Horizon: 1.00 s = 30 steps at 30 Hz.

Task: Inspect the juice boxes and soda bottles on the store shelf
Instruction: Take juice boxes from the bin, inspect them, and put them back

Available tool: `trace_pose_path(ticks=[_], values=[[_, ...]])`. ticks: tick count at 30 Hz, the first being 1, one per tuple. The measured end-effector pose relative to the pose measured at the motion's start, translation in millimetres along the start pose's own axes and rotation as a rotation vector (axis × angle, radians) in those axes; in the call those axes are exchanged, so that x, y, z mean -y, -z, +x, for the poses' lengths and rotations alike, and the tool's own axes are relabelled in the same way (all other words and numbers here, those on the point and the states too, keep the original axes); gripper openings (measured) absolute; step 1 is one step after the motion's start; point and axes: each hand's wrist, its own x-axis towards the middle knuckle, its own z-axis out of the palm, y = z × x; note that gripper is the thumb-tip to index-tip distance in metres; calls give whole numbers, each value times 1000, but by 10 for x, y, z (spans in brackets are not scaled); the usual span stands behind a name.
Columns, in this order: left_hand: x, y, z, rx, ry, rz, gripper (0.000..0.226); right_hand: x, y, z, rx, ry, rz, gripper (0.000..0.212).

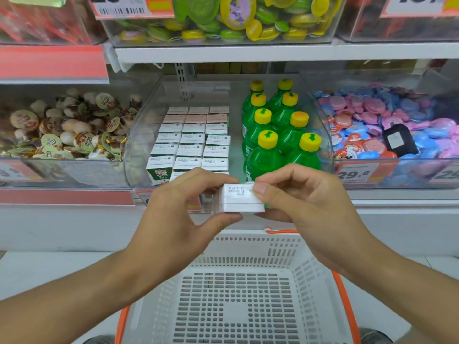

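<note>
1. Held 1 juice box in front of the shelf, above a white basket, top face turned up with printed date text showing.
2. Left hand: thumb under the box's near edge, fingers curled over its far left side, grasping it.
3. Right hand: thumb pressed on the top right of the box, fingers curled behind, also grasping it.
4. Judged as mid-inspection of that 1 box, probably the date stamp being read; legibility too poor to say more.
5. Left in the clear bin: the other juice boxes, packed in 3 columns on the left half, upright, apparently untouched.
6. Stood in the right half of the same bin: 8 green soda bottles with yellow caps, in 2 columns, none in hand.
7. Judged early in the task: 1 box under check, the remaining boxes and all bottles not yet handled, as far as shown.
8. Nothing visible inside the basket.
</note>
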Motion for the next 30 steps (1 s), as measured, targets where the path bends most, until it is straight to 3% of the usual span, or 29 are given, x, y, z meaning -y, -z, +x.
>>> trace_pose_path(ticks=[16,21,27,30], values=[[-11,-2,-22,-20,137,-178,43,38,33,-2,120,28,-164,30],[-40,-15,-20,-83,208,-333,46,20,26,22,102,11,-152,42],[-28,-26,-10,-91,280,-486,22,29,-33,6,173,-58,-271,47],[-30,-56,12,-97,348,-583,26,36,-62,13,218,-111,-183,51]])
